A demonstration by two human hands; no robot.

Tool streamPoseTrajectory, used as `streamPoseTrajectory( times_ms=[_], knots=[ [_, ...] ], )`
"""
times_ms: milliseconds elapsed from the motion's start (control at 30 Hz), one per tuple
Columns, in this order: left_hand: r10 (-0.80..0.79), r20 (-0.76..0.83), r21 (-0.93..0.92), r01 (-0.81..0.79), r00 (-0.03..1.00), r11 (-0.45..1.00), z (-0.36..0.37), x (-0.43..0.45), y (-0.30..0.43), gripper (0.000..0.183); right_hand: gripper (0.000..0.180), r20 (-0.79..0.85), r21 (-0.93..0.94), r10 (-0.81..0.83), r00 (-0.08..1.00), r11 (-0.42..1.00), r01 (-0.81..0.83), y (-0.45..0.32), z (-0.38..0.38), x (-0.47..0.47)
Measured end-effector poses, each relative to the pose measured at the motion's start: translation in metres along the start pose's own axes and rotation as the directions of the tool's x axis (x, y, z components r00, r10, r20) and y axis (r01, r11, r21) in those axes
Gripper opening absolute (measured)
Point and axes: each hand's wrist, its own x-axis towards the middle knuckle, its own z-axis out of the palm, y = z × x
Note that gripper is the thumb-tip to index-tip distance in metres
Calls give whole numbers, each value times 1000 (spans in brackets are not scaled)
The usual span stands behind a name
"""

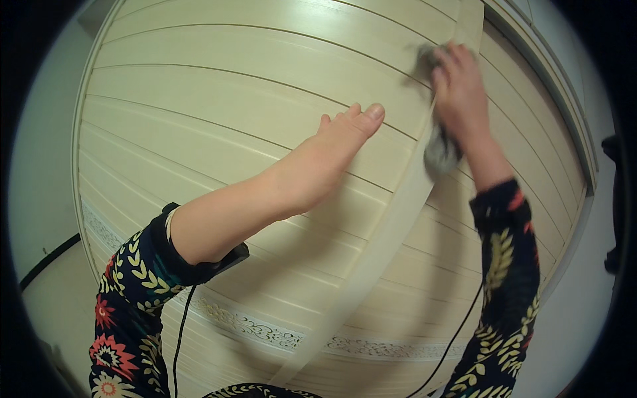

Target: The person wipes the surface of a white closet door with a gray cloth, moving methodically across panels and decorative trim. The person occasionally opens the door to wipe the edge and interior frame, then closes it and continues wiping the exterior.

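Observation:
My right hand is shut on a grey cloth, blurred, which lies against the vertical edge strip of a cream slatted sliding door. Part of the cloth shows beyond the fingers, and part hangs below the palm. To the left, my left hand is held at the door's slatted face, thumb and a few fingertips showing. Nothing is seen in it, though its palm is hidden, and whether it touches the panel is unclear.
Behind the edge strip is a second slatted panel, under a dark top track. A decorative scroll-patterned band crosses the doors lower down. Black cords hang by both forearms. A pale wall stands at left.

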Motion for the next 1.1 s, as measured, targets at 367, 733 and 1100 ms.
streamPoseTrajectory(
  times_ms=[367,733,1100],
  knots=[
    [-96,-66,-32,94,993,995,7,-1,4,84,39,283,398,-348,894,891,221,-87,-83,-82],
    [-63,-102,-133,49,993,990,-7,-10,-15,106,57,220,194,-32,975,981,-12,-110,-2,-7],
    [-58,9,18,57,998,998,-9,-36,-38,94,38,265,-140,139,954,985,-104,-80,-34,-49]
  ],
)
